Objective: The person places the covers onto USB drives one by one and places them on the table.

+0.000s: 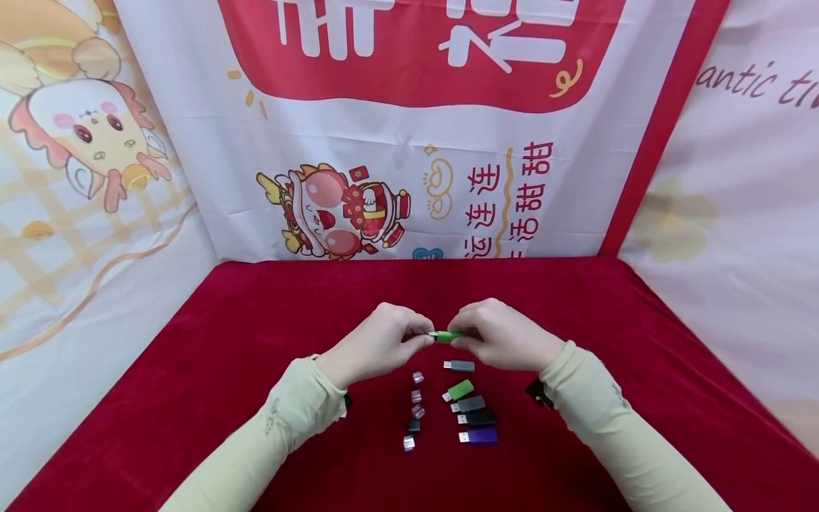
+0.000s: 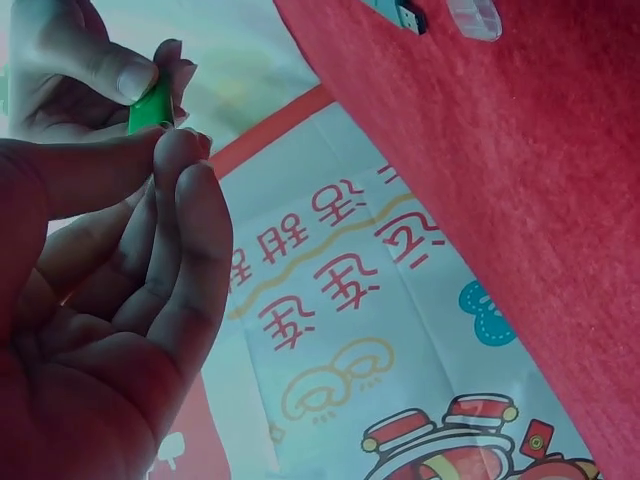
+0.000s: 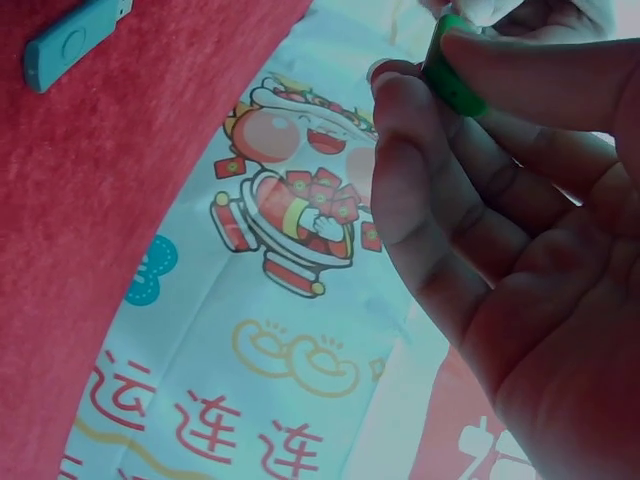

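Observation:
Over the table, my right hand pinches the green body of a USB stick between thumb and fingers. From the other side my left hand has its thumb and fingertips closed at the stick's plug end. Those fingertips hide most of that end, so I cannot tell whether a cap is between them. In the left wrist view the green body shows between the two hands. The right wrist view has the same green stick under my right thumb, with the left fingers just beyond it.
Below the hands lies a column of USB sticks: grey, green, another grey, black and purple. Left of them several small clear caps and a dark cap form a row on the red cloth.

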`<move>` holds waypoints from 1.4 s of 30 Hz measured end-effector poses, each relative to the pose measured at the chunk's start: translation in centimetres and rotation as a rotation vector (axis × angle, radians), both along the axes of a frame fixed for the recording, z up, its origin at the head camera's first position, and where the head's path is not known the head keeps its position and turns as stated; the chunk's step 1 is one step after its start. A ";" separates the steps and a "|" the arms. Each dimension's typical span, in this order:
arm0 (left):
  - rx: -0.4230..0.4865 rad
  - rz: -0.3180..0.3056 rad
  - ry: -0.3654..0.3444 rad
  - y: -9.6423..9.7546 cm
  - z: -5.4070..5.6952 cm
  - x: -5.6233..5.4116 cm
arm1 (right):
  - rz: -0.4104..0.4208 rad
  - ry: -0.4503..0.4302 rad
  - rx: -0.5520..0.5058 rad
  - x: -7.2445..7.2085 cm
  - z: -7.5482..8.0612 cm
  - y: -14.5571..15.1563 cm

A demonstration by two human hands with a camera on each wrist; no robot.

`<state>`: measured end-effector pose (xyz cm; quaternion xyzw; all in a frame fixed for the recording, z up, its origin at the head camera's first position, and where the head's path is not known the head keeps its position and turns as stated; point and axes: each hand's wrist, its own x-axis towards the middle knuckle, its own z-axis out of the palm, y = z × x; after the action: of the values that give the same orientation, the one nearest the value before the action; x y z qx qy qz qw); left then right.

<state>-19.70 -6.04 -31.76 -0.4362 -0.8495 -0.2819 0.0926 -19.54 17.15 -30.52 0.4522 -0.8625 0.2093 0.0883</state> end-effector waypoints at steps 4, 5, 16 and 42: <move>0.000 0.007 -0.041 0.0 -0.5 0.1 | 0.002 -0.042 -0.015 -0.1 -0.4 0.5; -0.003 0.008 -0.047 0.0 -0.6 0.1 | 0.005 -0.053 -0.018 -0.2 -0.5 0.6; -0.028 0.068 -0.055 -0.6 -0.4 0.6 | 0.047 -0.056 0.041 -1.0 0.0 0.4; -0.132 0.199 -0.096 -2.2 -1.5 0.7 | -0.305 -0.175 0.326 -4.4 -3.6 -0.8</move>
<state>-19.00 -8.25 -33.22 -0.3410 -0.9087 -0.2354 0.0503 -23.90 16.39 -34.13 0.3052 -0.9476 0.0900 -0.0301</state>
